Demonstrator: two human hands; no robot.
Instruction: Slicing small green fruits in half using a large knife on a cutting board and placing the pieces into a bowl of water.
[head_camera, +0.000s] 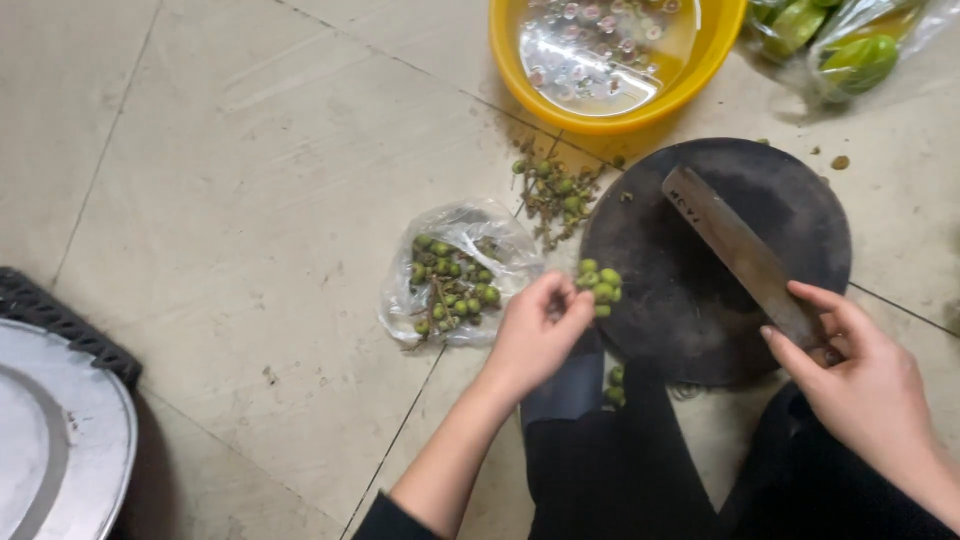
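Left hand (535, 335) fingers pinching cluster of small green fruits (600, 285) at left edge of round dark chopping board (790, 210); right hand (850, 365) clenched around cleaver (735, 245) handle, blade flat on board.

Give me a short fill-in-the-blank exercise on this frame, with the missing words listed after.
1. The left hand holds a small cluster of ____ berries at the edge of the round board.
2. The right hand grips the handle of a ____ whose blade lies on the board.
3. More berries sit in a clear plastic bag on the ____.
4. The bowl at the top is ____.

Missing words: green; cleaver; floor; yellow
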